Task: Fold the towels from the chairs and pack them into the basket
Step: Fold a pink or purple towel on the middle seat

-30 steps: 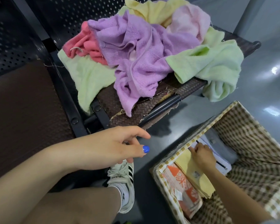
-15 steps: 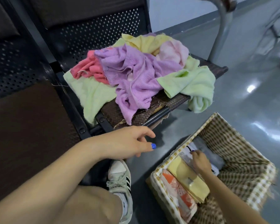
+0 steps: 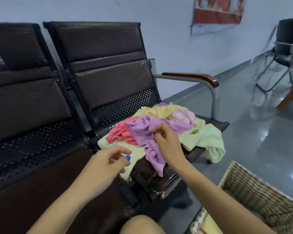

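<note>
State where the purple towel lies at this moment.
In the head view, the purple towel lies on top of the pile on the chair seat, between the coral towel and light green towel, at the right hand.

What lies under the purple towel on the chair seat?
Under the purple towel show a pink-red towel and pale green towel; what lies beneath its middle is covered.

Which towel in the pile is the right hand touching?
The purple towel. The right hand has its fingers on it, atop the pile; the coral, yellow, pink and light green towels around it lie untouched.
</note>
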Tool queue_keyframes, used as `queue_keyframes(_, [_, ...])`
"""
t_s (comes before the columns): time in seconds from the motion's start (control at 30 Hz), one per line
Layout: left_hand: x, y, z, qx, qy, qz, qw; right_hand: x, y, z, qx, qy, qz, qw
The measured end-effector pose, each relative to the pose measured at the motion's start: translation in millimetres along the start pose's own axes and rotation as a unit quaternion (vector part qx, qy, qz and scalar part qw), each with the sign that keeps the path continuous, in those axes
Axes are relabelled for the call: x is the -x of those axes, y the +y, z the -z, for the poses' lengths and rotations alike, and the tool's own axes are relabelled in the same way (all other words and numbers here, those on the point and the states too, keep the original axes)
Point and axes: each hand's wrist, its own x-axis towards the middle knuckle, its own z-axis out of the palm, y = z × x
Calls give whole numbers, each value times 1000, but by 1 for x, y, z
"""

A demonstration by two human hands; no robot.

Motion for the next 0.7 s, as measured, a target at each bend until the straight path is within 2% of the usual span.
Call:
queue_keyframes(0.1, [30, -34, 58, -2, 81, 34, 996, -18, -42, -72, -39, -117, -9, 992])
queue_keyframes(0.2, [63, -79, 93, 7, 125, 115, 985, -36, -62, -124, -13, -167, -29, 986])
queue_keyframes(0.27, [79, -112, 106, -7, 133, 160, 978, -44, -70, -143, 36, -212, -34, 976])
queue_keyframes(0.33, [88, -138, 115, -43, 111, 178, 977, -46, -56, -155, 80, -247, -44, 965])
queue_keyframes(0.4, [91, -148, 119, -71, 84, 175, 978, -42, -24, -157, 165, -210, -43, 963])
queue_keyframes(0.43, [91, -150, 120, -75, 80, 166, 980, -39, -6, -152, 267, -190, -35, 944])
queue_keyframes(0.5, [86, -147, 118, -67, 73, 138, 985, -37, 24, -129, 460, -211, -68, 860])
queue_keyframes(0.57, [80, -141, 112, -54, 36, 111, 992, -39, 44, -96, 528, -239, -141, 803])
queue_keyframes(0.7, [67, -135, 96, -62, -31, 58, 996, -45, 75, -37, 546, -205, -239, 776])
